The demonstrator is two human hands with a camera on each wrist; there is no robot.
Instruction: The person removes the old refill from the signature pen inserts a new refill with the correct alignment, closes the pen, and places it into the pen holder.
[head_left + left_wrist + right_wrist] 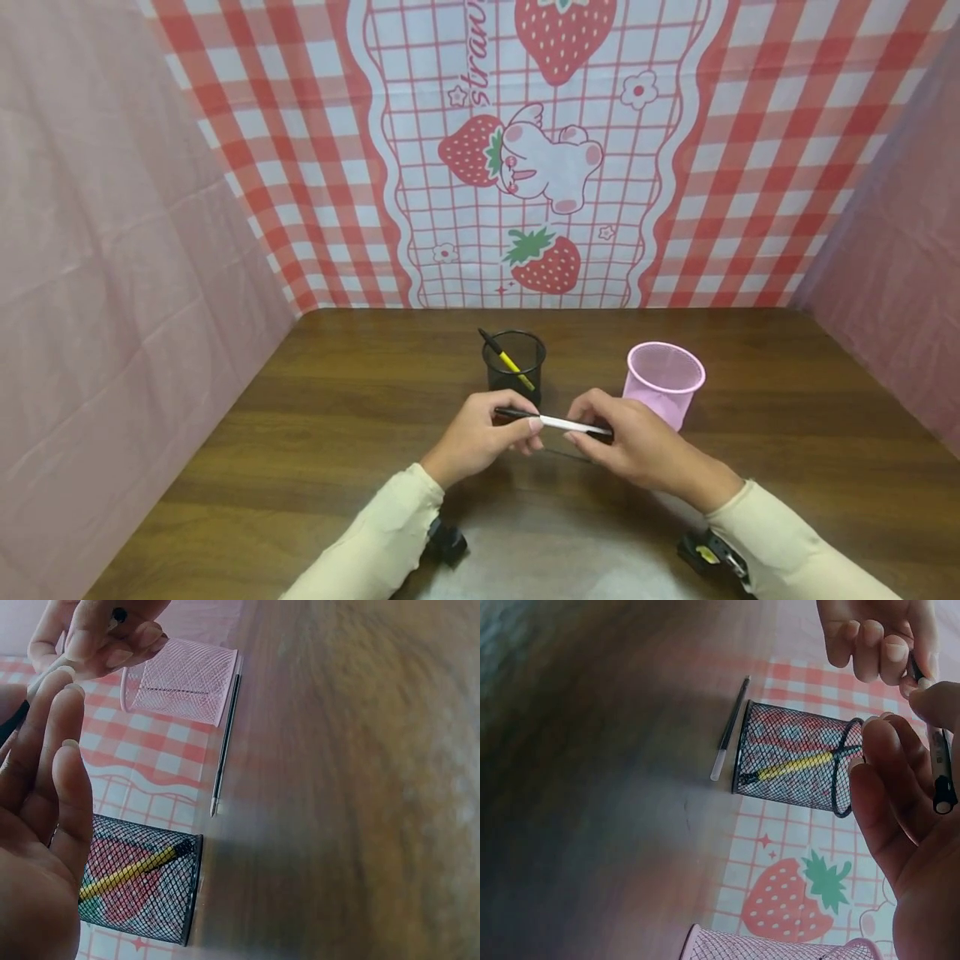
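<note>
Both hands hold a white-and-black pen (561,424) level above the table's middle. At its black left end, my left hand (487,433) pinches it between thumb and fingers. My right hand (637,440) grips the other end, whose dark tip pokes out in the right wrist view. Beneath the hands a thin dark pen refill (227,742) with a pointed metallic tip lies on the tabletop; the hands partly cover it in the head view. Behind the left hand stands a black mesh pen holder (795,739) with a yellow-and-black pen (512,367) leaning inside.
A pink mesh pen holder (666,387) stands upright just beyond the right hand. The brown wooden table (337,400) ends at a strawberry-print checked cloth (540,167) hanging behind. Pink curtains (135,292) hang along both sides.
</note>
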